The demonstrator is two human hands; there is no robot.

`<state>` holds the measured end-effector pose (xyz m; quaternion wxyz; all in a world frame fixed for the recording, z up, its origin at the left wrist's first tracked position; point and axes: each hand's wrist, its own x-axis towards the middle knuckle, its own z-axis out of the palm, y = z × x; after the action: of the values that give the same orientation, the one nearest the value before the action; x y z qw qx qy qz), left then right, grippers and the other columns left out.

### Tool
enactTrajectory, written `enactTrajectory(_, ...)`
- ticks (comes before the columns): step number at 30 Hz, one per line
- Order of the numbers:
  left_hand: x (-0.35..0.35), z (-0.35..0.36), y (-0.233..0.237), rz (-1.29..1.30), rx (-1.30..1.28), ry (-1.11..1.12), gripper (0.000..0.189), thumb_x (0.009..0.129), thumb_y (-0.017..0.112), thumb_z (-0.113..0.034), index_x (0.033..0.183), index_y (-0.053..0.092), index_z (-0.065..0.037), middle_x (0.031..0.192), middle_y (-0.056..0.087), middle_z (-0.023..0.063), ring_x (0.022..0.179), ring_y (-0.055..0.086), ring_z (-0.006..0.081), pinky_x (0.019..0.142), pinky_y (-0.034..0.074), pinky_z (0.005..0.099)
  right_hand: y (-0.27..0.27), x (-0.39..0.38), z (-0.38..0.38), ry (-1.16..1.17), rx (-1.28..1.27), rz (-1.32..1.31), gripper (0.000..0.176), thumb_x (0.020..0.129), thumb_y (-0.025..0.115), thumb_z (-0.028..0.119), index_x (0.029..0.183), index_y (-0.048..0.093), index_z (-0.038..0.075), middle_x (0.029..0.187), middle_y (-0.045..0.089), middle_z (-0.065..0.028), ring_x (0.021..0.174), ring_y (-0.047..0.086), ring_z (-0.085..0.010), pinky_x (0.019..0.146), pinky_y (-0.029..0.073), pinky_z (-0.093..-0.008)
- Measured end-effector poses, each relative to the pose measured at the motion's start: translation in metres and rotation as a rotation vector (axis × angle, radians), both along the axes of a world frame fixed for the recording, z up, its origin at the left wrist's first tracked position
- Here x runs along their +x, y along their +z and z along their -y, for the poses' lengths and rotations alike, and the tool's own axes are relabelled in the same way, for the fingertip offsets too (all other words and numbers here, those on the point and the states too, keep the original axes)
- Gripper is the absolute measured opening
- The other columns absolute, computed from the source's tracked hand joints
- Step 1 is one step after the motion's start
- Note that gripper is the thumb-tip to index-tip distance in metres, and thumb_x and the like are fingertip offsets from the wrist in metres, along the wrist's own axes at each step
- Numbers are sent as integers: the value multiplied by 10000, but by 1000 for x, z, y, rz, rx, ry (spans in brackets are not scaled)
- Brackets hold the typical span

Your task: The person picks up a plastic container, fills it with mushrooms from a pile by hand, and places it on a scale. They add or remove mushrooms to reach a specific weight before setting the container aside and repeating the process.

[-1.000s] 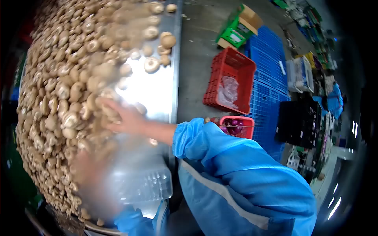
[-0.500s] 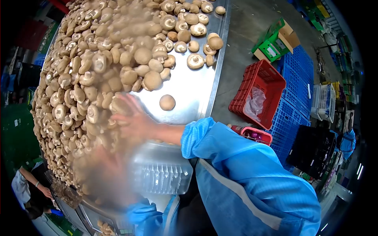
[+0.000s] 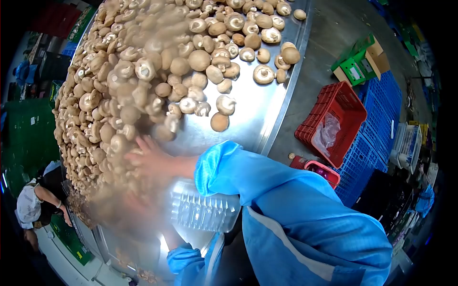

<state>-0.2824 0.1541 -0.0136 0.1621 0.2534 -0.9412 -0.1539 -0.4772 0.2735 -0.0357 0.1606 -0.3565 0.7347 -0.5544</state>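
Observation:
A large heap of brown-capped mushrooms covers much of a metal table. My right hand, in a blue sleeve, lies on the near side of the heap with its fingers spread against the mushrooms. My left hand is lower down, close to the heap's bottom edge, and its fingers are smeared by a hazy patch. Right beside both hands sits a clear plastic tray with a ribbed base. A few mushrooms, one with a round tan cap, lie above my right wrist on the bare metal.
Beyond the table's raised rim stand a red crate holding clear plastic film, a smaller pink-red container, blue pallets and a green carton. At far left, another person's arm reaches toward the table's end.
The view has shifted, so the heap and crates sit farther right. More mushrooms lie beside the single tan-capped one. My right hand has moved slightly lower along the heap.

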Motion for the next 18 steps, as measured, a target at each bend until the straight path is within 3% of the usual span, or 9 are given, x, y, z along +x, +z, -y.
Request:
enactTrajectory(1, 4, -2, -2, -57, 39, 21, 631, 955, 563, -366, 1462, 373, -42, 1560, 179, 233, 1454, 180, 360, 1154, 205, 474, -1, 1, 3, 63, 6, -140, 716, 817, 691, 308, 1449, 355, 305, 1513, 98, -365, 1348, 114, -640, 1103, 162, -684)
enactTrajectory(4, 11, -7, -8, -163, 136, 48, 651, 950, 576, -369, 1471, 360, -44, 1566, 146, 234, 1461, 162, 356, 1155, 219, 473, 14, 0, 5, 233, -41, -37, 818, 768, 723, 352, 1483, 327, 321, 1514, 129, -364, 1335, 167, -632, 1091, 185, -689)
enactTrajectory(7, 12, -24, 7, -160, 159, 93, 667, 946, 581, -375, 1478, 346, -49, 1565, 146, 236, 1464, 153, 358, 1156, 215, 480, 40, -10, -15, 348, -102, 3, 806, 757, 729, 370, 1469, 379, 229, 1372, 409, -306, 1281, 381, -496, 1091, 317, -558)
enactTrajectory(10, 10, -48, 30, -145, 164, 126, 662, 951, 573, -341, 1490, 319, -53, 1576, 164, 202, 1466, 165, 334, 1173, 164, 466, 57, -28, -58, 243, -139, -125, 643, 815, 708, 293, 1378, 484, 78, 1148, 584, -154, 1106, 517, -323, 1000, 421, -469)
enactTrajectory(11, 17, -53, 35, -120, 148, 145, 662, 952, 571, -331, 1493, 310, -52, 1578, 170, 193, 1465, 169, 330, 1177, 152, 462, 51, -32, -84, 106, -295, -168, 620, 825, 705, 252, 1384, 489, 90, 1168, 575, -134, 1102, 520, -305, 1001, 429, -427)
enactTrajectory(12, 33, -46, 20, -156, 179, 182, 671, 959, 556, -321, 1505, 274, -53, 1576, 200, 175, 1462, 182, 322, 1183, 129, 445, 61, -38, -120, -57, -273, -343, 601, 801, 726, 208, 1350, 517, 80, 1212, 559, -138, 1133, 510, -316, 1018, 418, -434)
enactTrajectory(13, 42, -51, 21, -88, 141, 192, 685, 965, 542, -320, 1508, 241, -30, 1569, 219, 180, 1456, 191, 329, 1184, 127, 440, 39, -41, -146, -126, -254, -268, 617, 786, 740, 217, 1346, 516, 87, 1324, 516, -157, 1244, 453, -349, 1075, 357, -473)
enactTrajectory(15, 70, -55, 5, -123, 193, 208, 682, 969, 530, -313, 1500, 237, -1, 1561, 236, 181, 1453, 197, 330, 1184, 121, 438, 36, -38, -212, -279, 50, -244, 804, 720, 797, 276, 1418, 435, 111, 1490, 337, -239, 1405, 256, -439, 1149, 208, -525)
enactTrajectory(18, 106, -83, 2, -80, 223, 209, 683, 952, 547, -292, 1482, 252, 23, 1550, 242, 210, 1448, 204, 353, 1180, 133, 447, 37, -10, -264, -290, 516, -264, 1062, 608, 871, 337, 1492, 311, 159, 1550, 145, -268, 1410, 120, -534, 1138, 185, -576)
